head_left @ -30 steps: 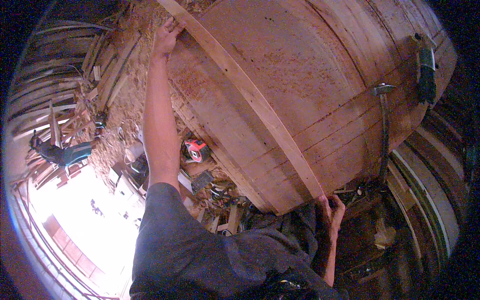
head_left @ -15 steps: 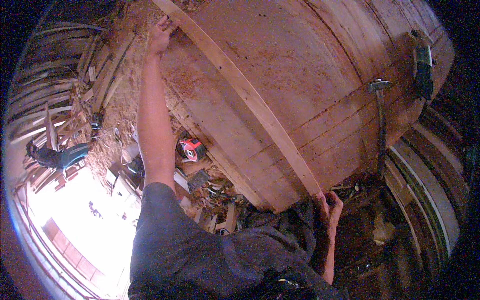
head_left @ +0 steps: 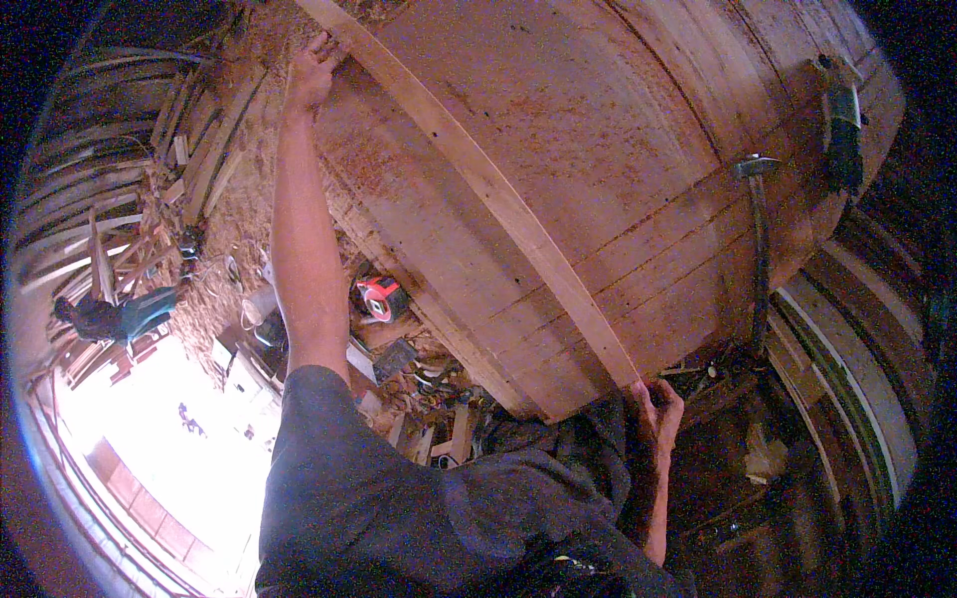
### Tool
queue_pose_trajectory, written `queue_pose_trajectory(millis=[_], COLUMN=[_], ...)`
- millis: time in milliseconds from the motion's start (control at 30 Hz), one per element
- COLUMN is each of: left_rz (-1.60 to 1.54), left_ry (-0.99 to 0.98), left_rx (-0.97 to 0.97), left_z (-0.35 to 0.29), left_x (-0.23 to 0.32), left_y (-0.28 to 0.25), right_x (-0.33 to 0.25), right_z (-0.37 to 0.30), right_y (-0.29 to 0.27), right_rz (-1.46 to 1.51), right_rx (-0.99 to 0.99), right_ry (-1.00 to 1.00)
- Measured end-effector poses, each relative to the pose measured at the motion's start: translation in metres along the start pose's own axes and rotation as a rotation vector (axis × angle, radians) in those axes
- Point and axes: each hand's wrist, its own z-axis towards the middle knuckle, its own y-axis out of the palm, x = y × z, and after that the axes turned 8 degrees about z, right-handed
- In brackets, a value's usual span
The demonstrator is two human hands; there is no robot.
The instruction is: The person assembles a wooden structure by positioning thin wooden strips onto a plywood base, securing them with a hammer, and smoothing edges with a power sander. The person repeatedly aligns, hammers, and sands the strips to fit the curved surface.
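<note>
- While stretched far up and away, left hand (head_left: 312,72) gripping the upper end of a long pale wooden strip (head_left: 478,184), fingers curled over its edge
- Right hand (head_left: 658,411) low and close to the body, fingers wrapped around the strip's lower end, where it meets the bottom edge of the big panel
- Strip running diagonally between both hands, lying flat against a large reddish-brown planked wooden surface (head_left: 598,120), curved by the lens
- Hammer (head_left: 758,249) resting on the planks to the right of the strip, head uppermost, dark handle pointing down, well apart from either hand
- Dark clamp-like tool (head_left: 843,120) at the panel's upper right edge
- Red and black tape measure (head_left: 381,297) lying among scattered tools below the panel, just right of the raised forearm
- Sawdust and loose timber offcuts (head_left: 199,169) on the ground to the left
- Another person in blue trousers (head_left: 120,317) far off on the left, near bright daylight
</note>
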Motion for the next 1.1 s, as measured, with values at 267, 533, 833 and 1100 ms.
queue_pose_trajectory(millis=[267,533,833,1100], left_rz=[0.002,0.168,0.759,0.863], left_ry=[-0.104,0.014,-0.078,-0.089], left_rx=[-0.060,0.506,0.398,0.302], left_z=[0.003,-0.063,-0.216,-0.214], left_x=[0.005,0.069,0.178,0.179], left_y=[-0.004,0.035,0.138,0.148], right_x=[-0.028,-0.018,-0.054,-0.054], right_z=[-0.004,-0.002,-0.002,-0.001], right_y=[0.001,0.004,0.000,-0.005], right_rz=[-0.093,0.004,-0.151,-0.125], right_rx=[-0.041,-0.033,-0.064,-0.096], right_ry=[-0.092,-0.071,-0.102,0.037])
